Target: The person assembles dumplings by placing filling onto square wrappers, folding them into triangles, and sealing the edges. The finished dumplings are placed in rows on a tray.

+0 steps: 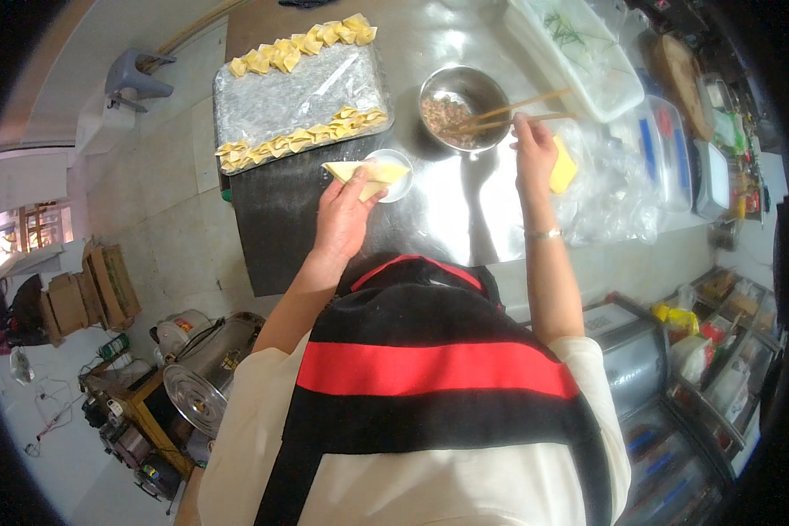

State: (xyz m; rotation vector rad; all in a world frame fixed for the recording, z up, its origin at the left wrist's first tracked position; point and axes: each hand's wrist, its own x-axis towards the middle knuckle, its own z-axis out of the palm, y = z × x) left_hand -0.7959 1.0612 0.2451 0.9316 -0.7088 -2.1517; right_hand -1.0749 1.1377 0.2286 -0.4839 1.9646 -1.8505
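Observation:
My left hand point(345, 214) holds yellow dough wrappers point(386, 172) over a small white bowl point(401, 187), which they partly hide. My right hand point(534, 150) is at the chopsticks point(526, 104), whose tips reach into the minced filling point(444, 118) in a steel bowl point(465, 71). Just right of that hand lies a yellow stack of wrappers point(563, 166) on clear plastic. At the left, a plastic-covered tray point(289, 105) bears a row of folded dumplings point(279, 55) along its far edge and another row point(302, 138) along its near edge.
A white plastic tub point(585, 59) with green stalks stands at the back right of the steel table point(289, 230). Crumpled clear plastic bags point(611, 204) and a lidded plastic container point(667, 151) lie at the right. Beyond the table's left side, a grey stool point(138, 72) stands on the floor.

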